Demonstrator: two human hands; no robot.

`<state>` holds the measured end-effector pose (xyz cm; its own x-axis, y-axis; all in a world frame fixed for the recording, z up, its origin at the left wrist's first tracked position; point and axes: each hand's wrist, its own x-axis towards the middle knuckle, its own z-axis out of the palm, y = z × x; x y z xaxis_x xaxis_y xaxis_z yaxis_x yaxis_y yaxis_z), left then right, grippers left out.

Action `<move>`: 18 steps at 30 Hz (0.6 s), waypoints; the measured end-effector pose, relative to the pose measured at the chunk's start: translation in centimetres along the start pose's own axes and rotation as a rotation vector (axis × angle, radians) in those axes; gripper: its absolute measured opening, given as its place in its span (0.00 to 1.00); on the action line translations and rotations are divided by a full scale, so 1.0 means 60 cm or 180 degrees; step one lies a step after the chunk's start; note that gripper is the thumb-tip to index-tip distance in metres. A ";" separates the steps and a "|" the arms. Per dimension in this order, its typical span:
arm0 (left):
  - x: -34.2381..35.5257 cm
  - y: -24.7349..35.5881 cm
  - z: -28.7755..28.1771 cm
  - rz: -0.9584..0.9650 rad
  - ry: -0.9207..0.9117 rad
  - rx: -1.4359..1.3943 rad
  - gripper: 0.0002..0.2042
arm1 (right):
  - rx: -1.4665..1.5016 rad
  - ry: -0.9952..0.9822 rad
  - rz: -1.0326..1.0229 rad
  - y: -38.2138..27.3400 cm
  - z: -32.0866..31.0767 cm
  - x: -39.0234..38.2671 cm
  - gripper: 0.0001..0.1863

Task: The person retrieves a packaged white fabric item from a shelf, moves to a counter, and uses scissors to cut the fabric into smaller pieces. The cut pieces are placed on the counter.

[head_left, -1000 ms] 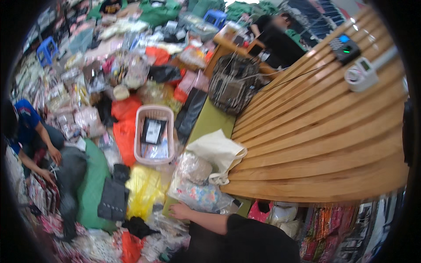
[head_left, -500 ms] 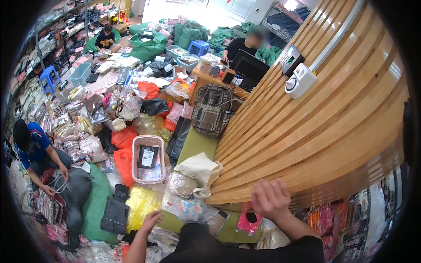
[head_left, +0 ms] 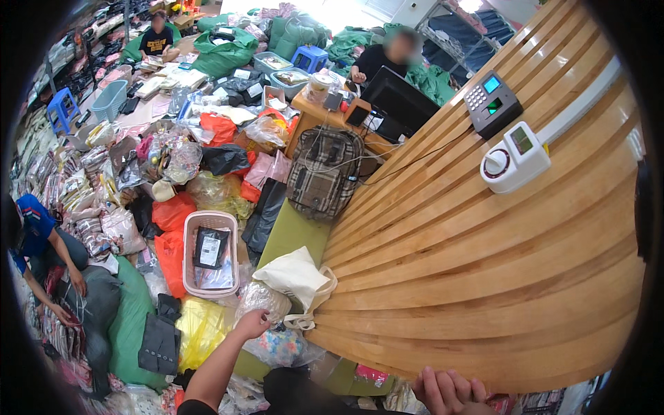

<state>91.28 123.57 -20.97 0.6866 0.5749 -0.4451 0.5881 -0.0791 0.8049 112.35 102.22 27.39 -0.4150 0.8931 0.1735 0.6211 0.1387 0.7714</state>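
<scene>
My left hand (head_left: 253,323) hangs over the bench beside a clear plastic bag of pale goods (head_left: 263,299). Its fingers are loosely bent with nothing visible in them, and I cannot tell whether it touches the bag. Just below it lies a clear bag with colourful contents (head_left: 278,346). A cream cloth tote bag (head_left: 294,273) slumps against the slatted wooden panel. My right hand (head_left: 449,393) is at the lower edge of view, by the panel's lower edge (head_left: 415,366). Its fingers are bent but a little apart, and no object shows in them.
A pink basket (head_left: 235,266) holds a black parcel. A plaid backpack (head_left: 325,173) leans by the desk (head_left: 304,107). A fingerprint terminal (head_left: 492,104) and a white timer (head_left: 515,158) sit on the panel. Co-workers sit at left, far back and at the desk; bags crowd the floor.
My view has turned, and the panel fills more of it. My left hand has moved up toward the clear bags. My right hand has dropped from over the panel to the lower edge.
</scene>
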 end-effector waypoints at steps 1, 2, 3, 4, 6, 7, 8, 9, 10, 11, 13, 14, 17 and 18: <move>0.006 0.006 0.007 0.0004 -0.0024 0.0048 0.23 | -0.0029 -0.0102 0.0008 0.000 -0.002 -0.005 0.12; 0.012 0.005 0.014 0.0005 -0.0046 0.0092 0.23 | -0.0055 -0.0201 0.0011 -0.001 0.002 -0.009 0.13; 0.020 0.002 0.025 0.0089 -0.0117 0.0095 0.22 | -0.0071 -0.0151 0.0050 -0.003 0.004 -0.014 0.13; 0.026 -0.004 0.039 0.0095 -0.0236 0.0286 0.22 | -0.0084 -0.0096 0.0086 -0.006 0.008 -0.018 0.13; 0.031 -0.022 0.066 0.0096 -0.0462 0.0683 0.23 | -0.0093 -0.0058 0.0131 -0.008 0.011 -0.021 0.12; 0.034 -0.031 0.075 0.0086 -0.0601 0.0789 0.23 | -0.0098 -0.0050 0.0134 -0.006 0.013 -0.018 0.12; 0.034 -0.040 0.086 0.0067 -0.0645 0.0765 0.24 | -0.0101 -0.0039 0.0137 -0.005 0.015 -0.015 0.12; 0.034 -0.042 0.096 0.0053 -0.0701 0.0750 0.24 | -0.0150 0.0004 0.0140 -0.004 0.017 -0.015 0.12; 0.027 -0.047 0.107 0.0024 -0.0759 0.0733 0.24 | -0.0184 0.0048 0.0140 -0.004 0.018 -0.017 0.11; 0.024 -0.059 0.124 0.0005 -0.0738 0.0724 0.24 | -0.0220 0.0092 0.0142 -0.005 0.019 -0.018 0.11; 0.013 -0.057 0.133 -0.0036 -0.0858 0.0760 0.24 | -0.0244 0.0062 0.0283 -0.011 0.019 -0.013 0.10; 0.010 -0.051 0.134 -0.0053 -0.0908 0.0772 0.25 | -0.0262 0.0055 0.0348 -0.013 0.020 -0.011 0.09; -0.003 -0.038 0.135 -0.0004 -0.0994 0.0751 0.25 | -0.0151 -0.0016 0.0341 -0.010 0.017 -0.011 0.09; -0.005 -0.034 0.136 0.0030 -0.1024 0.0740 0.25 | -0.0135 -0.0010 0.0355 -0.010 0.016 -0.011 0.08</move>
<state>93.35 116.94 -25.70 0.7695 0.2915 -0.5682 0.6370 -0.2867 0.7156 112.88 101.95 26.21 -0.3429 0.9033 0.2578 0.6345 0.0203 0.7727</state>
